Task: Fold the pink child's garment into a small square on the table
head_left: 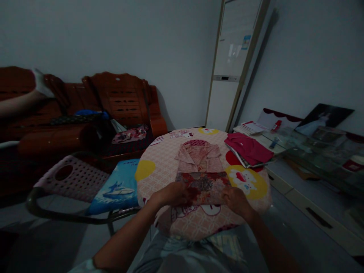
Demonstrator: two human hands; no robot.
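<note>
Floral garment (203,186) lying at worktop (159,163) near edge, folded over pink shirt (199,157). Left hand (172,194) and right hand (234,200) pinching its near corners, fingers closed on cloth. Likely soft, light, floppy; best held at corners.

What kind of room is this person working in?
Most likely a home living room: a carved wooden sofa by the wall, a tall standing air conditioner in the corner, and a round table under a patterned cloth.
</note>
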